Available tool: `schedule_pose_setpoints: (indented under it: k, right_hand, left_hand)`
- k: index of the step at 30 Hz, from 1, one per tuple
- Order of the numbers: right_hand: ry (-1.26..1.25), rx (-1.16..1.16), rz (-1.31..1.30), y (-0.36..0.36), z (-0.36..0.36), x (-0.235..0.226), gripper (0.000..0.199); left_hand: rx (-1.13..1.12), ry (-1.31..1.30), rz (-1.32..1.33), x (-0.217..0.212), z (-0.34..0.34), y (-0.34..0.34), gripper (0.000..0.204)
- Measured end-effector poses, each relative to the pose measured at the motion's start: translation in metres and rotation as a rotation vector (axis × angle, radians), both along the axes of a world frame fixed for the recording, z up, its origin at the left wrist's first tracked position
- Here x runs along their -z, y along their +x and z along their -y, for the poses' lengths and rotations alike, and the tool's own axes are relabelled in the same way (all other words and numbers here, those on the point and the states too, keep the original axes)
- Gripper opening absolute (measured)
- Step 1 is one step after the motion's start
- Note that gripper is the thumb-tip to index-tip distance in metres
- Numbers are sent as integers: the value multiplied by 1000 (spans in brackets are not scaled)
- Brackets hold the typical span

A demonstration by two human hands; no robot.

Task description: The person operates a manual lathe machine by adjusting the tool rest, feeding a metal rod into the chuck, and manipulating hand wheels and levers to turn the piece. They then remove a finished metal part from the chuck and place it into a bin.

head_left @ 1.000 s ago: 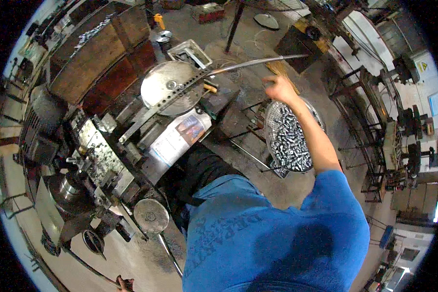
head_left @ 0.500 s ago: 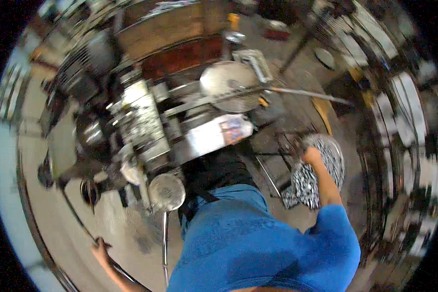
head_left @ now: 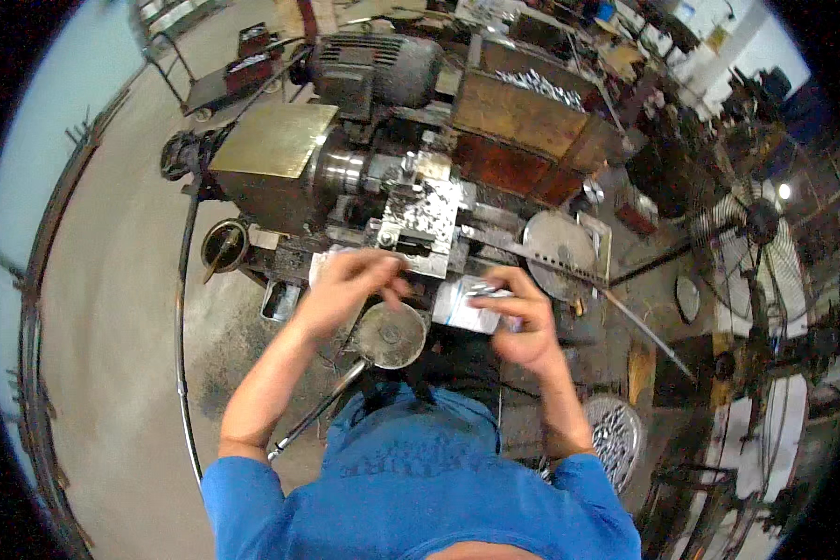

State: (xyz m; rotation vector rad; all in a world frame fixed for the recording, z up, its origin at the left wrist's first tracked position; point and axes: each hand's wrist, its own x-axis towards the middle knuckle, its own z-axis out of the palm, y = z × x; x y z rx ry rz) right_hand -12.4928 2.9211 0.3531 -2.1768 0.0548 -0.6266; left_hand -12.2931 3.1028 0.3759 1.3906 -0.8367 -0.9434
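My left hand (head_left: 345, 285) is raised over the near side of the lathe, fingers bent and bunched near the tips. Motion blurs them, and I cannot make out what is in them. My right hand (head_left: 525, 322) is closed, palm turned partly up, with small silver metal pieces (head_left: 482, 291) at its fingertips. Below those fingers lies a white sheet or packet (head_left: 462, 313). Between my hands and the machine's chuck (head_left: 343, 173) is the carriage (head_left: 420, 217), strewn with metal chips. A round metal disc or handwheel (head_left: 389, 334) sits just below my left hand.
A metal basin (head_left: 625, 439) of small shiny parts stands at my right, partly behind my arm. Beyond the lathe are a motor (head_left: 373, 70) and a rusty box (head_left: 518, 117). A long rod (head_left: 649, 336) juts rightward. A floor fan (head_left: 756, 224) stands farther right.
My right hand has come from the parts basin to the front of the lathe. My left hand has left the long bar at lower left and risen to the machine. The view has turned left.
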Motion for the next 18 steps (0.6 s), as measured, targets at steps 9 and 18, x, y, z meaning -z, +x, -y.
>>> schedule_pose_setpoints:
  k: [9, 18]
  right_hand:
    - [-160, -214, -6, 56, -43, -29, 45]
    - [-465, -377, -118, 123, -35, -48, 29]
  left_hand:
    - [22, -60, 7, 15, 1, -10, 35]
    - [-64, 58, 586, -7, -23, 36, 29]
